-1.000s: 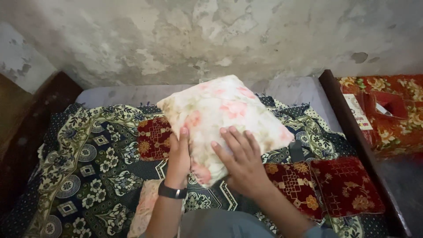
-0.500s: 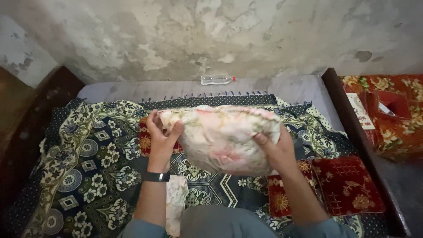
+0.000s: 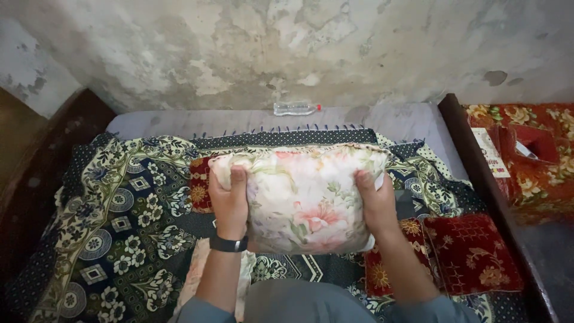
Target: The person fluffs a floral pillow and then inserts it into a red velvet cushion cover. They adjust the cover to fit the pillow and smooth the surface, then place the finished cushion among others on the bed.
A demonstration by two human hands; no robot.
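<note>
Overhead: left hand and right hand each clamped on one side of floral pillow, fingers curled over its edges, pillow held above bed centre. Patterned dark bedspread covers grey mattress. Red embroidered cushions at right. Plastic bottle lies against peeling plaster wall. Dark wooden bed frame.

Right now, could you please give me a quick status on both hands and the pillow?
Left hand and right hand: grip shut on floral pillow, one at each end. Pillow raised over patterned bedspread. Red cushion lies to the right, apart.
</note>
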